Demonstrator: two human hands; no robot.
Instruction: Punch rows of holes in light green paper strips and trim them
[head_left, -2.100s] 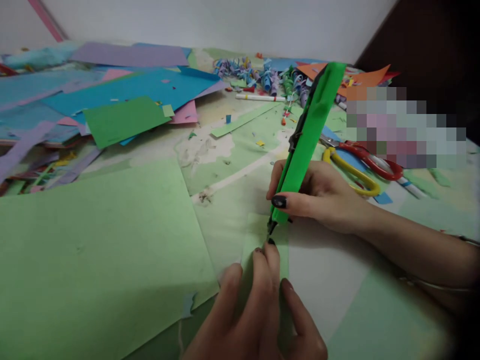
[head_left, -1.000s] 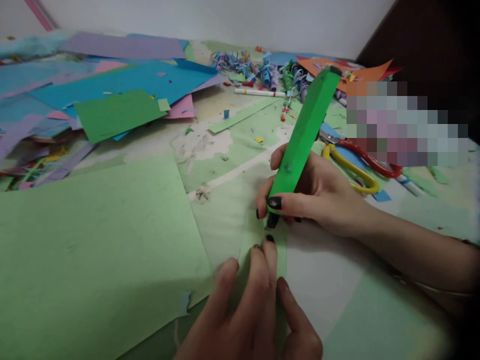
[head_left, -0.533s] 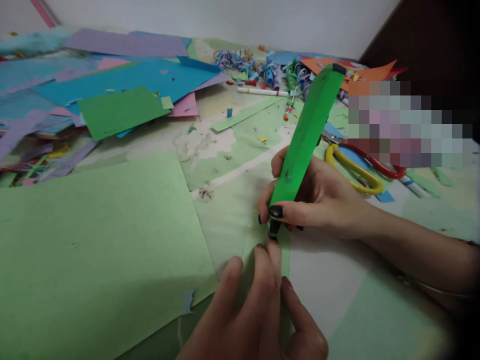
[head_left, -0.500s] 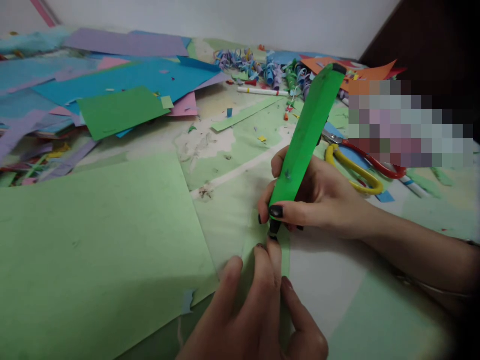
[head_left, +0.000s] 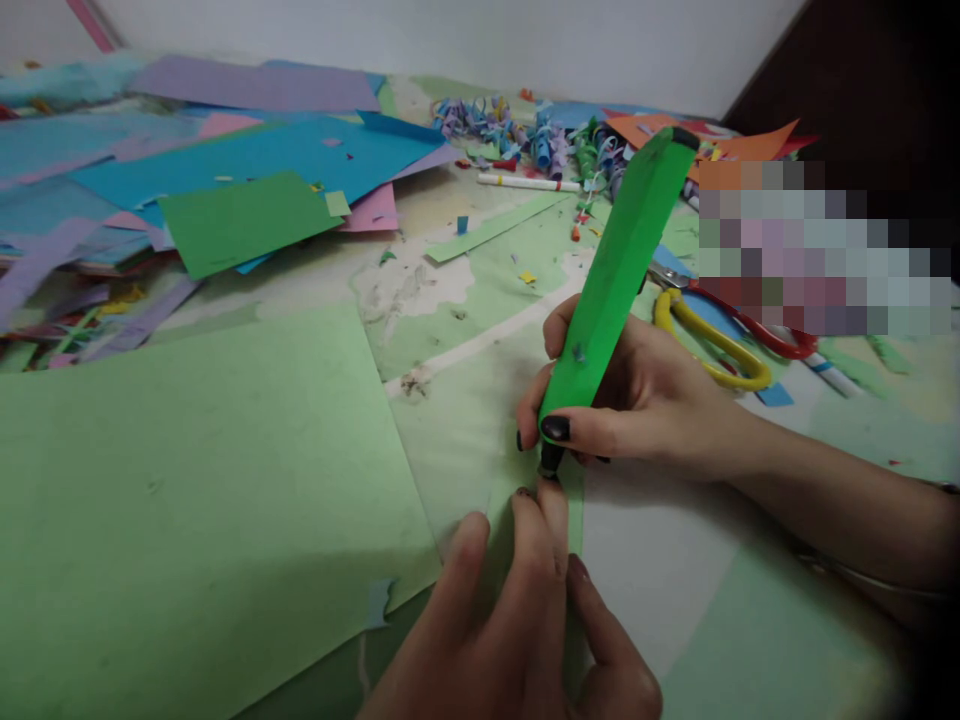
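- Left hand (head_left: 517, 610): fingers slightly spread, resting on light-green paper strip (head_left: 575, 520).
- Light-green paper sheet (head_left: 187, 500), to its left.
- Right hand (head_left: 637, 395): fingers wrapped round green long-bodied tool (head_left: 622, 270), tilted, black tip at left fingertips, above strip.
- Scissors (head_left: 666, 315), yellow and red handles.
- White marker (head_left: 529, 183).
- Curled paper pieces (head_left: 541, 145).

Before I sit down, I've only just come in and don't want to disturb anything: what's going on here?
A person's right grip holds a green tool at a slant, its dark tip down by the fingers of the left grip. Those fingers rest on a light green paper piece; whether the tip touches it is hidden. A larger light green sheet lies to the left, and scissors lie just beyond the right grip.
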